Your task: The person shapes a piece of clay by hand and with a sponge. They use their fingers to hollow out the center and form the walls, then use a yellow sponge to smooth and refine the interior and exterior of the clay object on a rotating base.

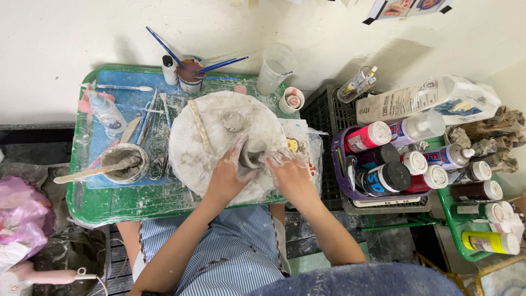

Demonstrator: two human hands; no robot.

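Note:
A small grey clay cup (251, 153) stands on a round white turntable (192, 148) smeared with clay. My left hand (229, 174) presses against the cup's left side, fingers coated in wet clay. On the cup's right side, my right hand (289, 171) cups it, also clay-covered. A flat lump of clay (234, 120) and a wooden stick (200, 126) lie on the turntable further back.
The turntable sits on a green tray (104, 203) with a bowl of slip (125, 162), metal tools, a squeeze bottle (106, 111) and a cup of brushes (189, 73). A purple basket of paint bottles (383, 164) stands to the right. A pink bag (22, 216) lies at left.

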